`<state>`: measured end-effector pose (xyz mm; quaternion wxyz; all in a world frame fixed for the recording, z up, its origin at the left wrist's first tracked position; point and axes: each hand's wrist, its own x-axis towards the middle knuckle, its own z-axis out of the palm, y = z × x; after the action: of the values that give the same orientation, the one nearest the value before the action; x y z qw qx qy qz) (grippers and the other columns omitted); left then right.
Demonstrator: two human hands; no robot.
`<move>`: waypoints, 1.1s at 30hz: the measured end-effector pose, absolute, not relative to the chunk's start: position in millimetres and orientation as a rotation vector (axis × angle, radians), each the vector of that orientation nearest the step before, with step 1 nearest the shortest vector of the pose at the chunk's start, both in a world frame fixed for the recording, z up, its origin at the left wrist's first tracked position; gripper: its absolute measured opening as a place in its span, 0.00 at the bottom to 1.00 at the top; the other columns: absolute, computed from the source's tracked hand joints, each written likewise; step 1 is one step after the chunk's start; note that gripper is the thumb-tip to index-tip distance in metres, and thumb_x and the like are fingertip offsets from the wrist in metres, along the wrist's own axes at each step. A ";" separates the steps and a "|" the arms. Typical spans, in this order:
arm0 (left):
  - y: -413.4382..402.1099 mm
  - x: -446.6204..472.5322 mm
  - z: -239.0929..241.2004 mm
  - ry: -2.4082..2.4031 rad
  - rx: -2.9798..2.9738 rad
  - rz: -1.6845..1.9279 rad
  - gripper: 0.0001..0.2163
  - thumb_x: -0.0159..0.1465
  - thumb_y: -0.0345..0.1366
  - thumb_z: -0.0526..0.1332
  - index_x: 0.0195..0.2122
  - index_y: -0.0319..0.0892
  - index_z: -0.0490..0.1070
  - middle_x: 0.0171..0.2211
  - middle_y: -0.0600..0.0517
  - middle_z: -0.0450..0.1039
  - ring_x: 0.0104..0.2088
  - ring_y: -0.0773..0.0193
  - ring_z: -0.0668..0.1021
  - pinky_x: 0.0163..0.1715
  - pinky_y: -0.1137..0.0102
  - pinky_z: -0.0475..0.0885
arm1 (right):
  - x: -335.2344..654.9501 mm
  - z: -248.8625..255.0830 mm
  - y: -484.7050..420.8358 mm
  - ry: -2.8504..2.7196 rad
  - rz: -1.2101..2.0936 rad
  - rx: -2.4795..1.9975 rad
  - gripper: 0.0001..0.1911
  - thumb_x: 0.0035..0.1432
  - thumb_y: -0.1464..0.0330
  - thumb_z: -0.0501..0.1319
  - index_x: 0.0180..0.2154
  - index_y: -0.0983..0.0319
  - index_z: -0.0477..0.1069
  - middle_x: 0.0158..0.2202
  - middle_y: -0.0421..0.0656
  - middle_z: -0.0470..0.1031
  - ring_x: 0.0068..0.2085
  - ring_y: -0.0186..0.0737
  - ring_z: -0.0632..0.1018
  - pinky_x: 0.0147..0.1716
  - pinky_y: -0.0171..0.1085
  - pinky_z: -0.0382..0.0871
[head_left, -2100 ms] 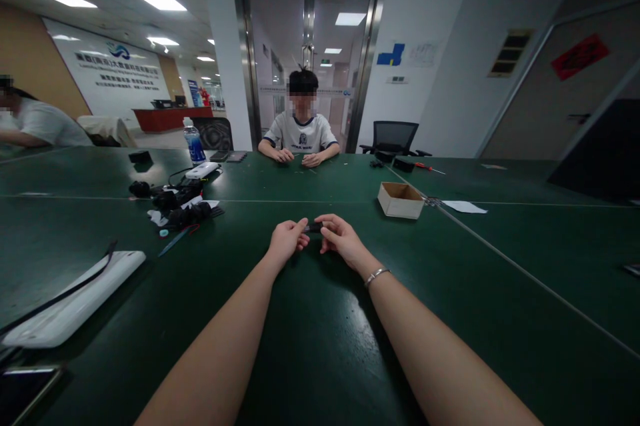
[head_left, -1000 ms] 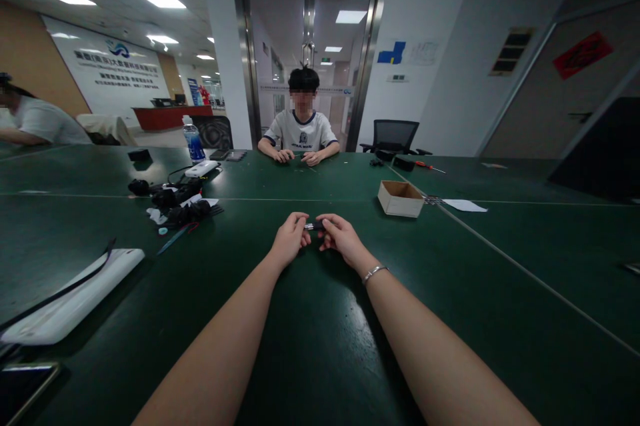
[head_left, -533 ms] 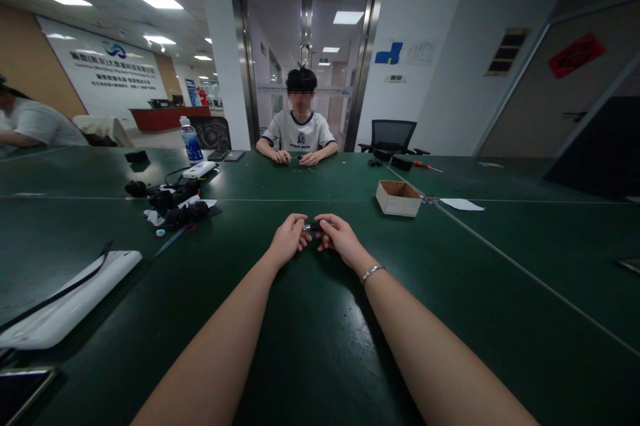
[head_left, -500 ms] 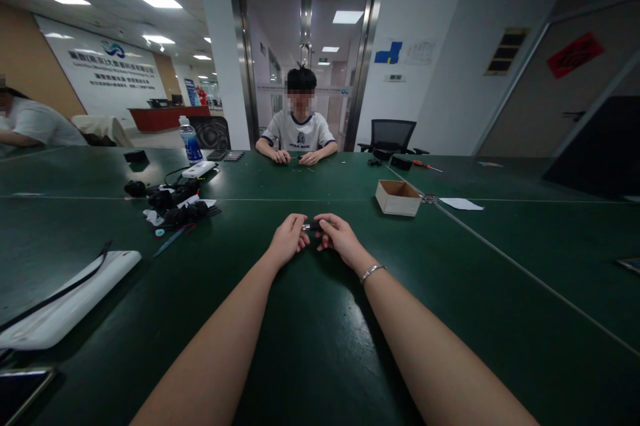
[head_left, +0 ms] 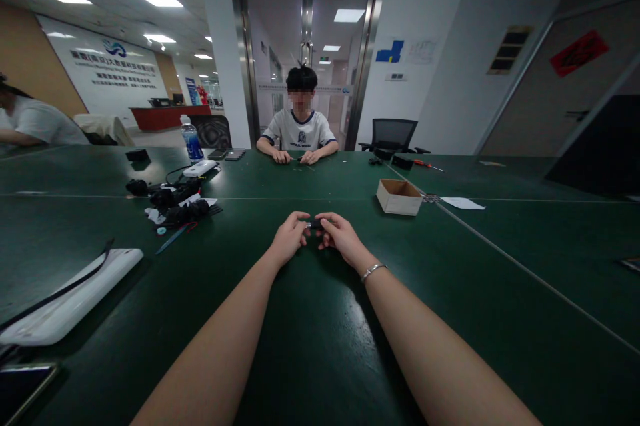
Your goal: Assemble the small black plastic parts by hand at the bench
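Between my two hands is a small black stick with a silver metal end [head_left: 315, 225], held just above the green table [head_left: 320, 319]; it looks like a USB stick, but is too small to be sure. My left hand [head_left: 291, 238] pinches it at the silver end with thumb and fingers. On the black end, my right hand [head_left: 340, 237] closes its thumb and index finger, with the other fingers curled below. Fingertips hide part of the stick on both sides.
An open box [head_left: 399, 199] stands right of my hands, near a white paper [head_left: 463, 203]. Black gear [head_left: 175, 203], blue tweezers [head_left: 171, 239], a bottle [head_left: 190, 139] and a long white case [head_left: 75, 293] lie leftward. A person [head_left: 299, 129] sits opposite, hands on the table.
Both hands keep hold of the stick, with less of its silver end showing beside my left fingers. The view has shifted very slightly.
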<state>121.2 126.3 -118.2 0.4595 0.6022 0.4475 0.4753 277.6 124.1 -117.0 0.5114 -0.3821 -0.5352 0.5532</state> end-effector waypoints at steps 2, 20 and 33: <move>126.1 121.2 -118.0 1.108 1.487 1.165 0.12 0.65 0.39 0.50 0.43 0.39 0.66 0.21 0.56 0.64 0.17 0.73 0.65 0.17 0.78 0.58 | 277.6 -116.9 124.1 -1.292 1.337 -0.919 0.10 0.57 0.67 0.60 0.41 0.63 0.69 0.23 0.36 0.69 0.17 0.27 0.67 0.19 0.32 0.73; 132.0 120.6 -122.2 1.191 1.461 1.163 0.12 0.64 0.37 0.50 0.45 0.40 0.67 0.21 0.56 0.63 0.16 0.72 0.64 0.17 0.77 0.57 | 277.0 -117.7 124.9 -1.300 1.358 -0.910 0.09 0.58 0.67 0.60 0.41 0.63 0.69 0.22 0.36 0.69 0.17 0.27 0.66 0.20 0.32 0.74; 127.5 121.4 -120.6 1.132 1.544 1.194 0.13 0.59 0.33 0.56 0.46 0.43 0.68 0.32 0.53 0.67 0.24 0.73 0.68 0.21 0.79 0.61 | 278.4 -117.8 124.6 -1.306 1.370 -0.899 0.12 0.56 0.65 0.62 0.42 0.63 0.69 0.22 0.36 0.69 0.18 0.28 0.67 0.20 0.32 0.73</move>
<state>121.4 127.5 -120.6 0.4286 0.6183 0.4533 0.4781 278.4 124.6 -117.8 0.4998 -0.3717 -0.5399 0.5662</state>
